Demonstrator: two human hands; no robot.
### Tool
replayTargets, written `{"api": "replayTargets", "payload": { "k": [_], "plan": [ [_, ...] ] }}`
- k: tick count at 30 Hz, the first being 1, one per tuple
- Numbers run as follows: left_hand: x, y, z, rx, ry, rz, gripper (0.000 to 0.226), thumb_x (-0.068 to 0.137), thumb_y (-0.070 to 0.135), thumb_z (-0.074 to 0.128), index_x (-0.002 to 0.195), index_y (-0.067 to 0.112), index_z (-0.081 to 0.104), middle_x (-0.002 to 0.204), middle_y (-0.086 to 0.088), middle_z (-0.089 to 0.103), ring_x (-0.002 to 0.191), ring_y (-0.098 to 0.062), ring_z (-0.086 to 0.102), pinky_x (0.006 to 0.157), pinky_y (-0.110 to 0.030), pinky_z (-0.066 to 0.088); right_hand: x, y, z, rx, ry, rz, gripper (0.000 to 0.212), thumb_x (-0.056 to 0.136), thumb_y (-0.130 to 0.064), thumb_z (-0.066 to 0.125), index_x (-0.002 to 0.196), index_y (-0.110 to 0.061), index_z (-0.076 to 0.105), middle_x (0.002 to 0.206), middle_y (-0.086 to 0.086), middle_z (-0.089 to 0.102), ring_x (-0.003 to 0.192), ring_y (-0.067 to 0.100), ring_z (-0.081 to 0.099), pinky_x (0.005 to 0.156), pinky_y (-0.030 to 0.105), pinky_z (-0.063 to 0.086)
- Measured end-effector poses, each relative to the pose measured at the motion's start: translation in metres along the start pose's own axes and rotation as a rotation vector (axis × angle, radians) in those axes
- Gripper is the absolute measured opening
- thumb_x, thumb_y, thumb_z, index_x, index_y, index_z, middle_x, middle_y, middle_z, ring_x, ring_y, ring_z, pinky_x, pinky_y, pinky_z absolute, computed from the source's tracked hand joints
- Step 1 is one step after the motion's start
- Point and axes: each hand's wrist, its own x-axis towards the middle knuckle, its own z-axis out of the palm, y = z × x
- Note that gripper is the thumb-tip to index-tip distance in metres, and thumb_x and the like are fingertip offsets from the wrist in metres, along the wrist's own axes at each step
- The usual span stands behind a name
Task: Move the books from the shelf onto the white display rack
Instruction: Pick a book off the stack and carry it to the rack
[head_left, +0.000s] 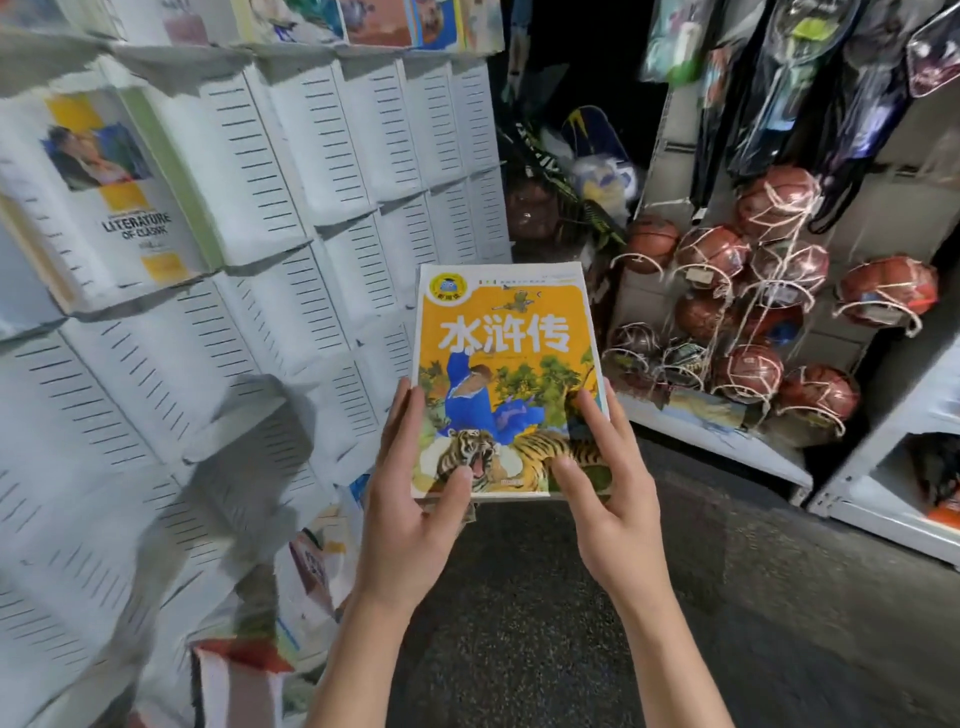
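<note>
Head view, single frame. I see both hands raised in front of me, holding one orange-covered book (506, 382) face up, cover toward the camera. White Chinese title characters across the upper cover; below them a figure in blue and a tiger. The book is in the air between the white display rack (291, 171) on my left and the metal shelf unit (727, 441) on my right; it touches neither.

Left hand (415, 499): grasping the book at its lower left corner. Thumb lies on the cover near the tiger's head, fingers run up along the left edge and curl behind it.

Right hand (605, 483): grasping the lower right corner. Thumb presses on the cover over the tiger's striped body, fingers wrap the right edge. Under the book's bottom edge a thin darker strip shows; I cannot tell whether it is a second book.

Rack notes: rows of white slotted pockets stepping down to the left. One upper-left pocket holds a white book (111, 192) printed "LITERATURE OF CLASSIC". More colourful books (379, 21) sit along the top row, and a few others (317, 561) in the low pockets near my left forearm.

Right side: netted basketballs (748, 291) hang and pile against the shelf unit; bagged rackets (810, 78) hang above them. Floor (571, 623) is dark, speckled.
</note>
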Motion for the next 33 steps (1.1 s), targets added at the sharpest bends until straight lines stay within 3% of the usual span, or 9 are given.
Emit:
{"api": "replayTargets", "payload": {
  "k": [5, 10, 12, 15, 19, 21, 23, 27, 33],
  "plan": [
    [0.048, -0.026, 0.025, 0.071, 0.105, -0.04, 0.069, 0.088, 0.041, 0.056, 0.151, 0.03, 0.029, 0.162, 0.011, 0.025, 0.149, -0.003, 0.022, 0.118, -0.016, 0.022, 0.072, 0.045, 0.011, 0.079, -0.11, -0.029, 0.056, 0.09, -0.05, 0.054, 0.144, -0.039, 0.04, 0.159, -0.021, 0.023, 0.148, -0.002, 0.017, 0.117, 0.02, 0.027],
    [0.102, -0.04, 0.053, 0.134, 0.252, -0.073, 0.069, 0.088, 0.043, 0.056, 0.15, 0.033, 0.029, 0.155, 0.037, 0.022, 0.148, 0.002, 0.021, 0.116, -0.013, 0.021, 0.155, 0.075, 0.017, 0.126, -0.268, -0.026, 0.053, 0.092, -0.043, 0.056, 0.142, -0.046, 0.039, 0.156, -0.024, 0.026, 0.147, -0.006, 0.013, 0.117, 0.028, 0.02],
    [0.119, -0.043, 0.062, 0.153, 0.332, -0.094, 0.07, 0.086, 0.041, 0.057, 0.151, 0.031, 0.03, 0.158, 0.032, 0.021, 0.148, 0.002, 0.02, 0.116, -0.012, 0.021, 0.182, 0.083, 0.019, 0.162, -0.335, -0.043, 0.054, 0.091, -0.042, 0.056, 0.142, -0.048, 0.038, 0.154, -0.03, 0.023, 0.146, -0.008, 0.012, 0.114, 0.019, 0.018],
    [0.131, -0.05, 0.073, 0.224, 0.417, -0.109, 0.071, 0.087, 0.037, 0.057, 0.152, 0.027, 0.03, 0.159, 0.025, 0.022, 0.148, 0.002, 0.02, 0.116, -0.012, 0.021, 0.21, 0.098, 0.029, 0.197, -0.419, -0.056, 0.056, 0.091, -0.041, 0.056, 0.144, -0.043, 0.039, 0.157, -0.022, 0.025, 0.144, -0.012, 0.013, 0.109, 0.007, 0.017],
    [0.138, -0.061, 0.075, 0.311, 0.51, -0.273, 0.062, 0.095, 0.023, 0.065, 0.145, 0.04, 0.033, 0.151, 0.028, 0.03, 0.143, 0.005, 0.026, 0.119, -0.024, 0.024, 0.231, 0.116, 0.052, 0.238, -0.516, -0.087, 0.058, 0.091, -0.034, 0.058, 0.147, -0.031, 0.042, 0.16, -0.01, 0.028, 0.145, -0.011, 0.014, 0.106, -0.001, 0.016],
    [0.147, -0.073, 0.071, 0.412, 0.548, -0.203, 0.071, 0.087, 0.017, 0.063, 0.152, 0.024, 0.033, 0.158, 0.013, 0.031, 0.147, -0.003, 0.027, 0.119, -0.027, 0.026, 0.244, 0.122, 0.066, 0.278, -0.551, -0.09, 0.058, 0.09, -0.03, 0.058, 0.146, -0.028, 0.043, 0.159, -0.008, 0.029, 0.143, -0.013, 0.015, 0.104, -0.002, 0.017],
    [0.156, -0.085, 0.065, 0.419, 0.586, -0.19, 0.077, 0.082, 0.014, 0.063, 0.152, 0.021, 0.032, 0.16, 0.009, 0.03, 0.148, -0.008, 0.028, 0.118, -0.04, 0.031, 0.258, 0.128, 0.081, 0.31, -0.58, -0.096, 0.057, 0.09, -0.028, 0.059, 0.146, -0.028, 0.044, 0.159, -0.011, 0.03, 0.143, -0.014, 0.016, 0.104, -0.002, 0.018],
    [0.18, -0.106, 0.05, 0.368, 0.634, -0.172, 0.078, 0.083, 0.019, 0.063, 0.151, 0.037, 0.03, 0.16, 0.025, 0.025, 0.147, -0.012, 0.032, 0.098, -0.064, 0.048, 0.284, 0.136, 0.113, 0.339, -0.597, -0.126, 0.056, 0.09, -0.028, 0.059, 0.144, -0.034, 0.043, 0.158, -0.014, 0.03, 0.145, -0.008, 0.018, 0.11, 0.003, 0.019],
    [0.25, -0.154, 0.017, 0.384, 0.682, -0.074, 0.075, 0.08, 0.033, 0.057, 0.15, 0.026, 0.032, 0.16, 0.013, 0.029, 0.147, -0.012, 0.031, 0.115, -0.05, 0.036, 0.349, 0.14, 0.176, 0.358, -0.58, -0.209, 0.056, 0.091, -0.023, 0.059, 0.144, -0.03, 0.044, 0.159, -0.009, 0.029, 0.145, -0.008, 0.019, 0.111, 0.006, 0.021]
  ]
}}
